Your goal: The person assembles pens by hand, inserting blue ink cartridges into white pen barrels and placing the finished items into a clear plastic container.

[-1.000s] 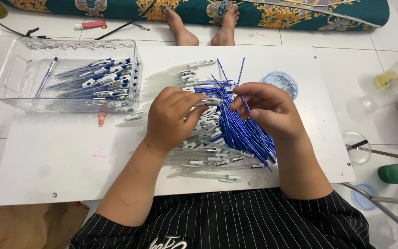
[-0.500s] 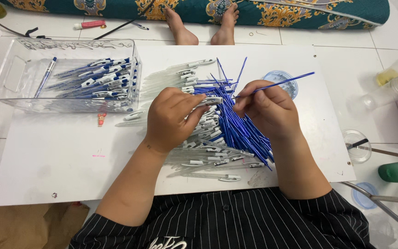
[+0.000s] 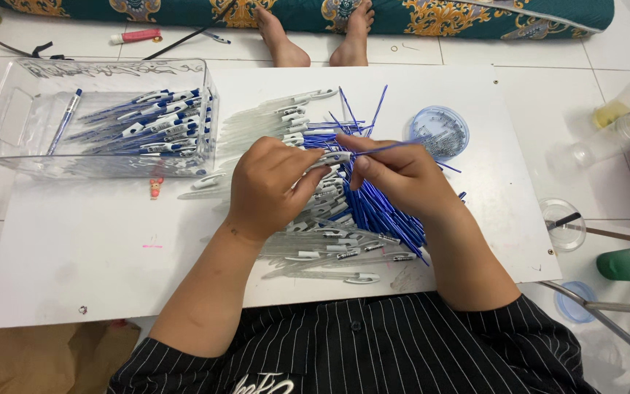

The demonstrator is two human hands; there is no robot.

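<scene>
Fingers of left hand (image 3: 271, 186) pinch a clear pen barrel (image 3: 333, 157); right hand (image 3: 395, 175) pinches a blue refill (image 3: 395, 148). Clear bin (image 3: 9, 117) far left on white board (image 3: 96, 248), tiled floor.

Half a second back our right hand (image 3: 402, 179) had a blue refill (image 3: 391, 148) out at arm's angle toward the round dish (image 3: 439, 133); now it's drawn in — end at the clear barrel (image 3: 329, 157) in our left hand (image 3: 271, 190).

Left hand (image 3: 270, 191) gripping clear barrel (image 3: 329, 157), right hand (image 3: 401, 177) seemingly pinching blue refill (image 3: 395, 148)
</scene>
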